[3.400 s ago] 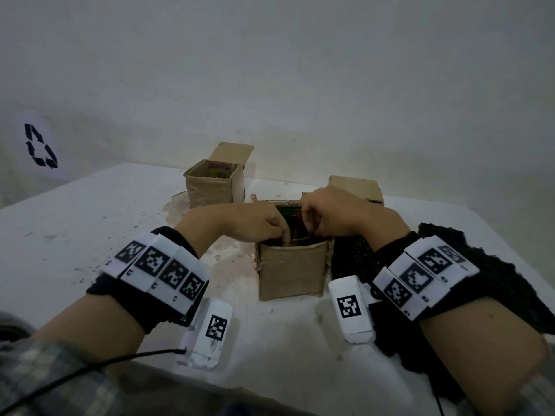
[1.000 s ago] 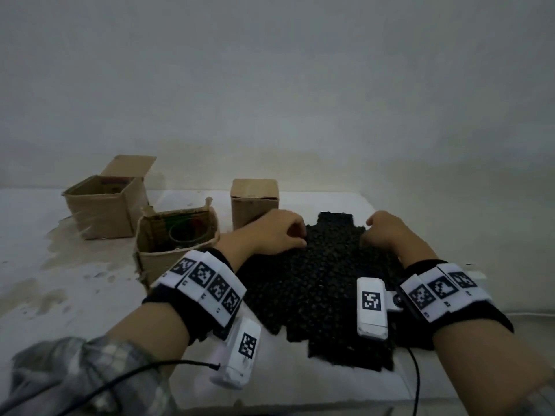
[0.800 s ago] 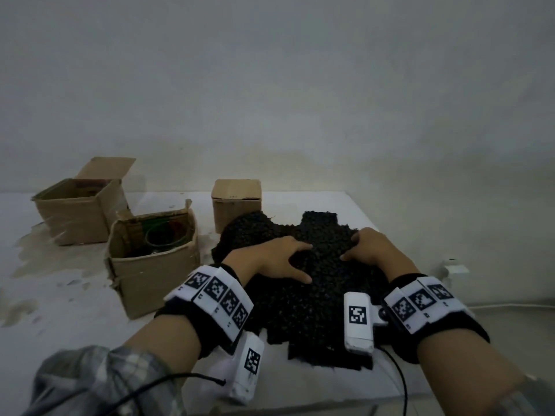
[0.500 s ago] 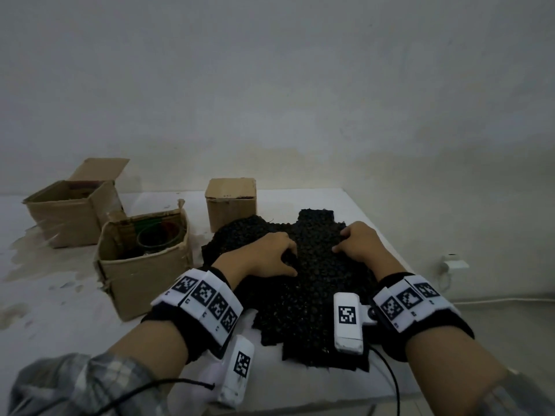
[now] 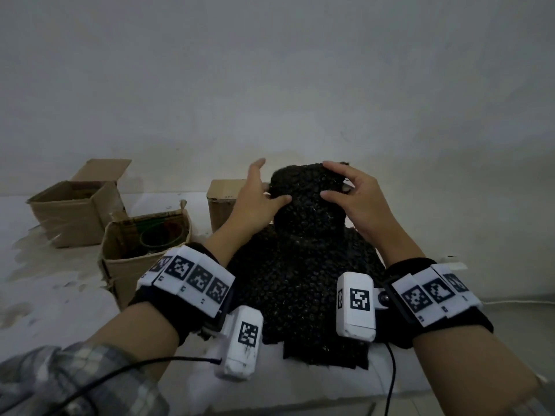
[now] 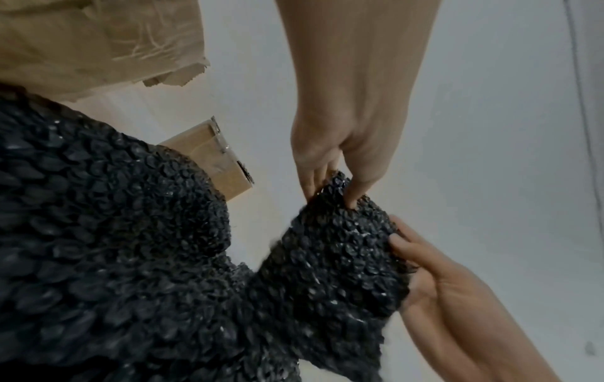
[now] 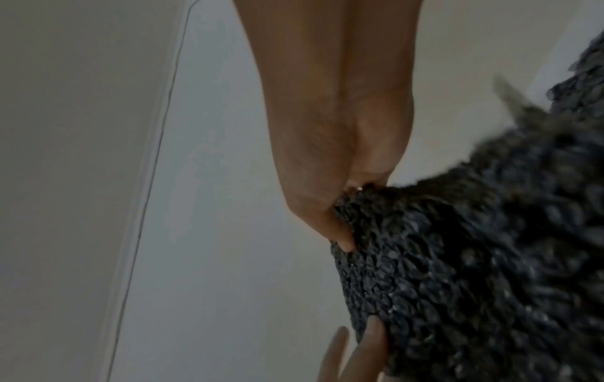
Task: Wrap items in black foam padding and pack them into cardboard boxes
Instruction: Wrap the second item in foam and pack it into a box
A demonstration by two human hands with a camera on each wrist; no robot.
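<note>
A sheet of black foam padding (image 5: 306, 202) is raised off the stack of black foam (image 5: 300, 283) on the white table. My left hand (image 5: 274, 183) pinches its left edge, the thumb on the front and one finger pointing up. My right hand (image 5: 326, 180) pinches its right top edge between thumb and fingers. The left wrist view shows my left hand (image 6: 333, 193) nipping the sheet (image 6: 336, 258) from above, with the right hand (image 6: 421, 268) on its side. In the right wrist view my right hand (image 7: 340, 219) grips the foam (image 7: 474, 258). Whether anything lies inside the sheet is hidden.
An open cardboard box (image 5: 144, 253) holding green and red rings stands left of the foam stack. A second open box (image 5: 72, 211) sits at the far left. A small closed box (image 5: 220, 205) stands behind my left hand. The table's edge (image 5: 405, 382) runs close on the right.
Both hands left the open box, went to the foam stack on the right, pressed on it, and now have lifted the top sheet upward.
</note>
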